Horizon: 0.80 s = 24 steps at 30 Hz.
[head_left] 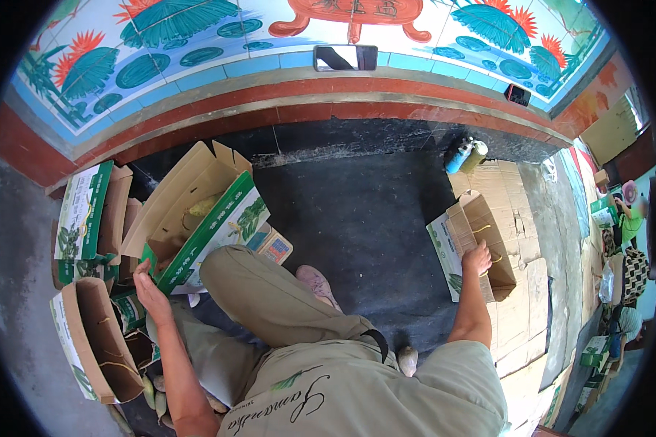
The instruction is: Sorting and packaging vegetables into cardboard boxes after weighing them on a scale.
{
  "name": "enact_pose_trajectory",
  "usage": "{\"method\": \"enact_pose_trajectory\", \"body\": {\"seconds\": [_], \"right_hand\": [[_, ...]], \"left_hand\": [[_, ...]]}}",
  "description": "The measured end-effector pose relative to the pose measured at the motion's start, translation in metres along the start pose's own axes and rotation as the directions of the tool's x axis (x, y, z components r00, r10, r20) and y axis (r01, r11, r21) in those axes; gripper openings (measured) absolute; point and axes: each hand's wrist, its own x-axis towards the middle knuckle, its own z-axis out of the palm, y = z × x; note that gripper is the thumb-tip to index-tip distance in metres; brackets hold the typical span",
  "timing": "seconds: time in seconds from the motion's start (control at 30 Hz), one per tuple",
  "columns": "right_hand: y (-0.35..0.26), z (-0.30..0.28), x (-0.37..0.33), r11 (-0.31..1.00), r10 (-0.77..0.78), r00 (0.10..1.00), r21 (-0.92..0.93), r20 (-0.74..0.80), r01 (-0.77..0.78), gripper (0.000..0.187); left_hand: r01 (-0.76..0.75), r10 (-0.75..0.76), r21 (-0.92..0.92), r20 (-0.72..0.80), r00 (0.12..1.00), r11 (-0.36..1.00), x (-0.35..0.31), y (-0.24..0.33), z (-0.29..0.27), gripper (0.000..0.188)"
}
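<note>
An open green-and-white carton (215, 227) stands tilted at the left. Inside it are a pale yellow-green piece of produce (205, 205) and other contents lost in shadow. My left hand (153, 295) is by the carton's near left corner, fingers stretched out and lying near its green flap. On the right, my right hand (477, 258) is closed at the edge of a second open carton (439, 251), which has yellow cord handles (482, 229). Its fingertips are partly hidden, so whether cord is also in the grip I cannot tell.
Open cartons (85, 339) crowd the left, with long produce (149, 393) beside them. Flattened cardboard (521, 233) covers the floor at right; two bottles (468, 155) stand by the wall. A phone (346, 58) rests on the ledge. Another person (629, 215) is at far right.
</note>
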Motion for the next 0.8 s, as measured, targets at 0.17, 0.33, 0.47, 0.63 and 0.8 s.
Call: {"method": "enact_pose_trajectory", "body": {"seconds": [0.17, 0.33, 0.47, 0.63, 0.8], "right_hand": [[0.035, 0.014, 0.001, 0.999, 0.013, 0.971, -0.033, 0.238, -0.006, 0.029], [0.041, 0.01, -0.001, 0.991, -0.13, 0.943, 0.009, 0.307, 0.134, 0.02], [0.053, 0.017, 0.002, 0.986, -0.13, 0.965, -0.077, 0.229, 0.151, 0.017], [0.075, 0.018, 0.001, 0.986, -0.059, 0.983, -0.146, 0.171, 0.085, 0.015], [0.099, 0.013, 0.003, 0.987, 0.041, 0.991, -0.162, 0.127, -0.02, 0.017]], "left_hand": [[0.027, -0.026, 0.096, -0.007, 1.0, 0.995, 0.001, 0.004, 0.002, 0.042], [-0.004, 0.003, 0.119, 0.003, 1.0, 0.993, 0.004, 0.0, 0.003, 0.043], [-0.001, -0.001, 0.13, 0.014, 1.0, 0.992, 0.005, -0.002, 0.004, 0.045], [0.008, -0.01, 0.147, 0.013, 1.0, 0.989, 0.004, 0.002, 0.003, 0.046], [0.0, -0.002, 0.148, 0.009, 1.0, 0.989, 0.003, -0.004, 0.001, 0.046]]}}
